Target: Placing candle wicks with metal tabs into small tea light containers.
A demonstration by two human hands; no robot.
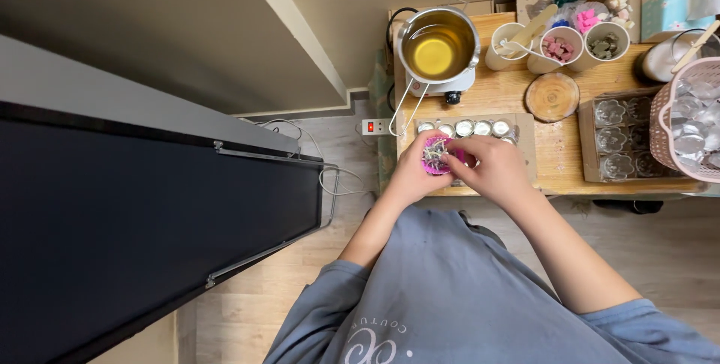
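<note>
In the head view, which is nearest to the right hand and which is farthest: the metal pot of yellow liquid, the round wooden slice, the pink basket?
From the right hand:
1. Round wooden slice, just beyond it on the table.
2. Metal pot of yellow liquid, at the table's far left end.
3. Pink basket, at the right edge.

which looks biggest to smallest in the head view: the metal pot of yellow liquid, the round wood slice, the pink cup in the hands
1. metal pot, clearly the largest.
2. round wood slice.
3. pink cup, smallest as seen; the left hand and right hand cover part of it, so its full size is unsure.
</note>
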